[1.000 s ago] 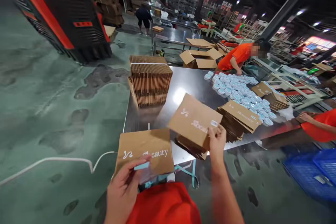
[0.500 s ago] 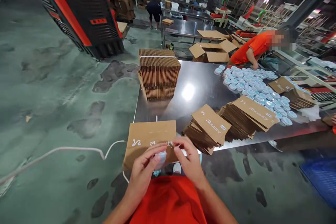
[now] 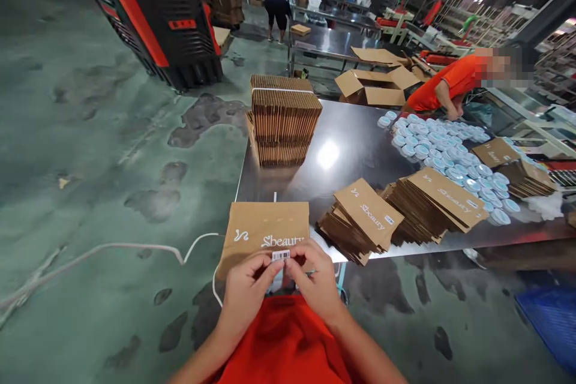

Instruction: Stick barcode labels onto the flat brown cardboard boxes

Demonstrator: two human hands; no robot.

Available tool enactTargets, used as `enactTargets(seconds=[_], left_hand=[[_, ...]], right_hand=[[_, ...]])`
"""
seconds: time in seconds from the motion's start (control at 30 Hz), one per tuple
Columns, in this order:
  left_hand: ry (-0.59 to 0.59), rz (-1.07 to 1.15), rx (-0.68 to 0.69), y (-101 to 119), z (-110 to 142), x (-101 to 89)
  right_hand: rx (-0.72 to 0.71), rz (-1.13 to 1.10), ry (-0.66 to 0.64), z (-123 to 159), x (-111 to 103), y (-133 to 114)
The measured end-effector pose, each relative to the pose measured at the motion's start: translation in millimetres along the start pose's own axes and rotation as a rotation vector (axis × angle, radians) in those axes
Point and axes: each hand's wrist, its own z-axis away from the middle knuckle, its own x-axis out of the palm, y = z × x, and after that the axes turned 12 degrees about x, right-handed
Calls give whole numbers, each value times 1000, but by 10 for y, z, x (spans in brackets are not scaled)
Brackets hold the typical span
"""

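Note:
A small white barcode label [image 3: 281,255] is pinched between both my hands, just in front of my body. My left hand [image 3: 244,283] grips its left end with thumb and forefinger. On the right end, the thumb and fingers of my right hand [image 3: 318,281] are closed. Below the label, a pale strip hangs partly hidden between the hands. Behind them a flat brown cardboard box [image 3: 270,219] with white "Sbeauty" lettering lies at the near edge of the steel table [image 3: 346,144]. My fingers overlap its lower part in the view.
Stacks of flat printed boxes [image 3: 369,210] lie to the right. A strapped bundle of cardboard [image 3: 285,126] stands further back. Many round pale-blue containers [image 3: 441,141] cover the far right, where a co-worker in orange [image 3: 450,81] leans over. A white cable [image 3: 135,245] crosses the left.
My hands have come together, and the barcode label now shows between them; before, they were slightly apart with a pale piece at the left hand. The view has shifted slightly left.

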Motion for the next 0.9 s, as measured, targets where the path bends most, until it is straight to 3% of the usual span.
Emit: enactTargets(seconds=[0.2,0.4,0.57,0.9], left_hand=[[5,-62,26,-11,-50,35],[-43,85,-88,-173,-114,56],[-81,115,-151,-429,-147,78],[-71,109,-156,-463,-132,95]], right_hand=[[104,-60,-27,-97,-28,39],[207,7,246,-563,-179,426],[262,164,166,-791,-173,698],[253,381,189,-791,-106,652]])
